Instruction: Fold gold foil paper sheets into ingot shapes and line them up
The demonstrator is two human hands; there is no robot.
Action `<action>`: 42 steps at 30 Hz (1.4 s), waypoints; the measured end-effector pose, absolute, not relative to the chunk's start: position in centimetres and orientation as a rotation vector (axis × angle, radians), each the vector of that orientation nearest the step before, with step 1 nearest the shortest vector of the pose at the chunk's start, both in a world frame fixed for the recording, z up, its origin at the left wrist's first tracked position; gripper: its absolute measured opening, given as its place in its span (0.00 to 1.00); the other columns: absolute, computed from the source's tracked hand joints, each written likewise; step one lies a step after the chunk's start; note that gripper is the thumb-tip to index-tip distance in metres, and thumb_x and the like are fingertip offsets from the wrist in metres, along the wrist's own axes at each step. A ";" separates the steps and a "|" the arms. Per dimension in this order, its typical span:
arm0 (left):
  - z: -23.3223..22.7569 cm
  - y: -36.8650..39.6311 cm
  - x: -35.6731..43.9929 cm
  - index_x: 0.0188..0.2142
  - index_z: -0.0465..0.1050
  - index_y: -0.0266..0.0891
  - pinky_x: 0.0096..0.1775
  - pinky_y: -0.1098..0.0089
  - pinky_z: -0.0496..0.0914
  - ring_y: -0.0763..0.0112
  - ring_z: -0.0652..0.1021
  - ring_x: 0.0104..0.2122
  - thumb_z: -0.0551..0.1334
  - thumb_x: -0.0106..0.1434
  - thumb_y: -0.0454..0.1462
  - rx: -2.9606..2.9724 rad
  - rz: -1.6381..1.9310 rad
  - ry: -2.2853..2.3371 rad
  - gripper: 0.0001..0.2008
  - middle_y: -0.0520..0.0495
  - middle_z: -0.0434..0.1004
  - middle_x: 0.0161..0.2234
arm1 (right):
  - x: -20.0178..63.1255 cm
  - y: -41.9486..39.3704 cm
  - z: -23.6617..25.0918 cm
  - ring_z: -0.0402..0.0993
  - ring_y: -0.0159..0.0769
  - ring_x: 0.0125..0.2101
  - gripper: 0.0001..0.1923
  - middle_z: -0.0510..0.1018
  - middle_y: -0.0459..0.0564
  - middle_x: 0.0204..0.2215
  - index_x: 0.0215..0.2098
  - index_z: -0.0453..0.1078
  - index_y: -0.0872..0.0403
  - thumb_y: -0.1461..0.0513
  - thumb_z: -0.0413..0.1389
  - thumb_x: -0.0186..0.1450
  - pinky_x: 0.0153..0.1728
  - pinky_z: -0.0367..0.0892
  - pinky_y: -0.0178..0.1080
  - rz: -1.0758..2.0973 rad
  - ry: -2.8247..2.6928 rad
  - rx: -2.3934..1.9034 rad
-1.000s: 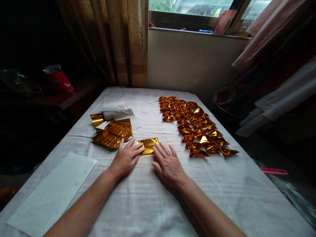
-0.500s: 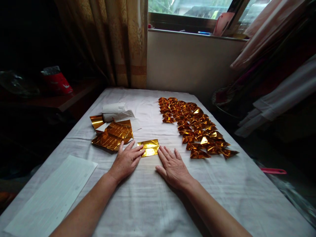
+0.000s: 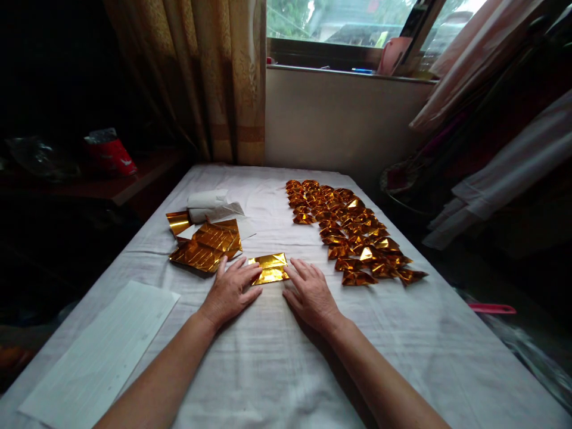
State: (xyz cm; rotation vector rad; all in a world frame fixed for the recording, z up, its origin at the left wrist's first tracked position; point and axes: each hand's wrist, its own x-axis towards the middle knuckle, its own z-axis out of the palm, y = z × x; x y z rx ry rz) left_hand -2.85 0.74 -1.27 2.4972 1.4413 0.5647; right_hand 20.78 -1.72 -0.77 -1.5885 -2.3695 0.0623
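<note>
The worktop (image 3: pixel 277 357) is covered with a wrinkled white cloth (image 3: pixel 438 333). On it, toward the far right, small folded gold foil pieces (image 3: pixel 353 232) lie in close rows. Near the middle a single gold foil sheet (image 3: pixel 269 268) lies flat, with a pile of larger gold sheets (image 3: pixel 206 245) to its left. Behind that pile sits what looks like a roll of white paper (image 3: pixel 210 202). At the near left lies a pale lined sheet (image 3: pixel 102 351).

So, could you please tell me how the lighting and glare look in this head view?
Head view: daylight enters only through the window, leaving the left side nearly black; the gold foil sheet between the left hand and right hand glares brightly; the table edges splay from wide-angle distortion.
</note>
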 end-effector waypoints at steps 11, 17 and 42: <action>-0.9 0.7 -2.6 0.45 0.74 0.45 0.63 0.43 0.46 0.56 0.72 0.56 0.60 0.65 0.40 2.533 0.650 1.419 0.10 0.47 0.78 0.52 | 20.1 0.9 -0.6 0.72 0.39 0.46 0.09 0.79 0.51 0.46 0.45 0.74 0.50 0.61 0.53 0.70 0.46 0.63 0.41 -0.085 -2.497 -1.311; -0.6 0.4 -2.5 0.40 0.75 0.45 0.64 0.47 0.47 0.60 0.73 0.53 0.58 0.67 0.40 2.592 0.719 1.368 0.08 0.49 0.80 0.49 | 20.2 0.9 -1.0 0.73 0.38 0.44 0.09 0.80 0.51 0.44 0.40 0.74 0.52 0.61 0.52 0.71 0.47 0.61 0.40 -0.098 -2.448 -1.280; -0.4 0.7 -1.5 0.41 0.74 0.44 0.57 0.53 0.60 0.60 0.74 0.46 0.58 0.67 0.37 2.571 0.780 1.694 0.07 0.47 0.78 0.44 | 18.3 2.0 -1.0 0.70 0.38 0.33 0.12 0.75 0.50 0.33 0.33 0.71 0.52 0.55 0.52 0.69 0.35 0.60 0.38 0.065 -2.136 -1.771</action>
